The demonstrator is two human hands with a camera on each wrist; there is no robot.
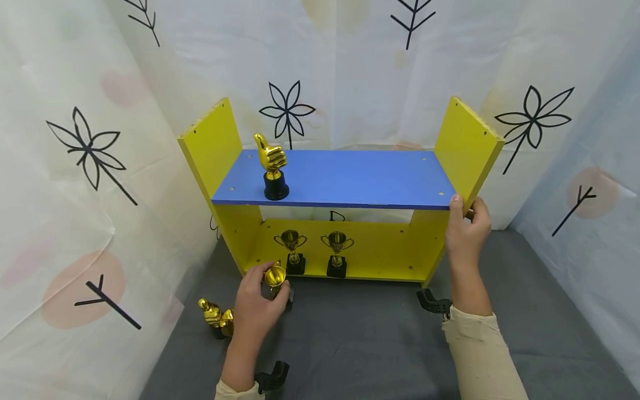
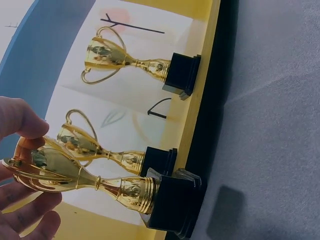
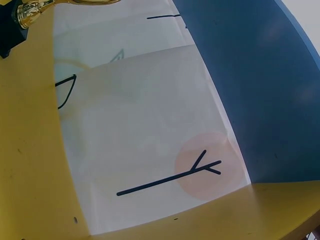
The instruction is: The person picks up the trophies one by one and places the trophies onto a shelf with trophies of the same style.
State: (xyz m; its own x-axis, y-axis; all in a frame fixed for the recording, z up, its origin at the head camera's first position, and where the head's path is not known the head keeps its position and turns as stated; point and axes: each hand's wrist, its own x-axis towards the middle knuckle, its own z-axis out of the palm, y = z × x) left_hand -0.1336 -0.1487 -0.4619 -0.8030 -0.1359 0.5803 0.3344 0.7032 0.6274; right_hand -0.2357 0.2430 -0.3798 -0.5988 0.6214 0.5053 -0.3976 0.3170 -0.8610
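My left hand [image 1: 257, 303] pinches a gold trophy cup [image 1: 275, 276] by its bowl, in front of the lower board of a yellow and blue shelf [image 1: 345, 178]. In the left wrist view its black base [image 2: 175, 205] overlaps the board's front edge. Two similar trophy cups stand on that lower board, one near the left [image 1: 295, 263] and one at the middle [image 1: 337, 265]. My right hand [image 1: 467, 236] grips the shelf's right side panel, its thumb at the end of the blue board. A gold thumbs-up trophy [image 1: 273, 166] stands upright on the blue board's left part.
Gold thumbs-up trophies [image 1: 212, 315] are on the grey cloth [image 1: 370, 339] left of my left hand, partly hidden by it. A white patterned curtain [image 1: 350, 72] surrounds the shelf at the back and sides. Black wrist mounts [image 1: 433, 303] stick out from both wrists.
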